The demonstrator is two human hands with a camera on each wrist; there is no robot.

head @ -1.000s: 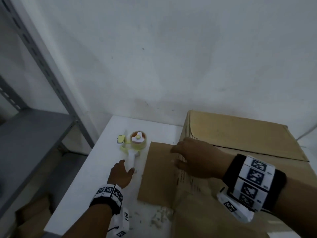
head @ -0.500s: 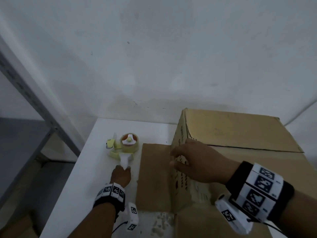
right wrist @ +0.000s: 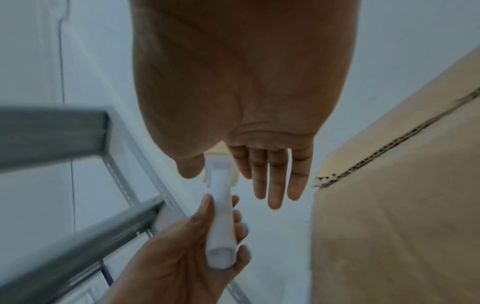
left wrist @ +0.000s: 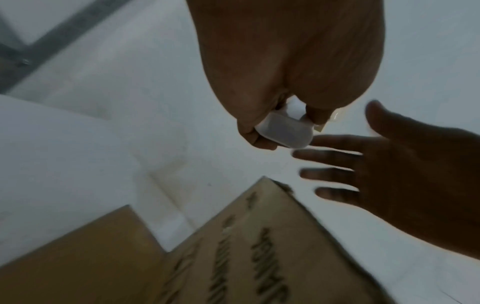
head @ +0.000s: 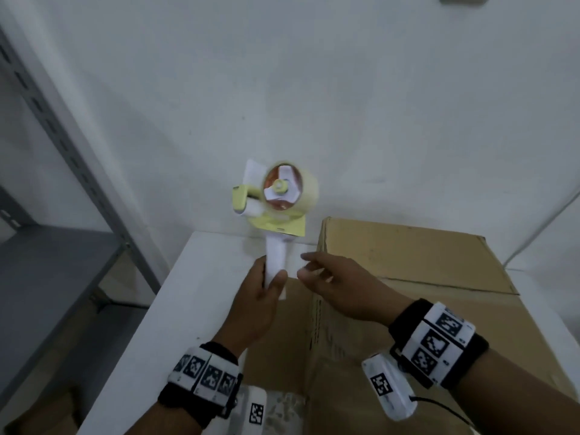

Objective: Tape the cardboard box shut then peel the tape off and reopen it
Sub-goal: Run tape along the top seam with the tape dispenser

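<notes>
A yellow tape dispenser [head: 276, 199] with a white handle [head: 275, 255] and a roll of pale tape is raised above the white table [head: 194, 293]. My left hand [head: 260, 293] grips the handle near its lower end, also seen in the right wrist view as the handle [right wrist: 221, 224] in the left hand [right wrist: 182, 257]. My right hand [head: 329, 277] is open with straight fingers [right wrist: 272, 181] just right of the handle, not touching it. The brown cardboard box [head: 423, 293] stands at the right, its left flap [head: 282, 340] folded out flat over the table.
A grey metal shelf rack [head: 62, 215] stands to the left of the table. A white wall rises close behind the table and box. White crumbs [head: 288, 403] lie on the table by the flap's near edge. A thin cable [head: 539, 221] runs down the wall at right.
My left hand has taken the dispenser by its handle and lifted it off the table. My right hand has left the box's corner and moved toward the handle.
</notes>
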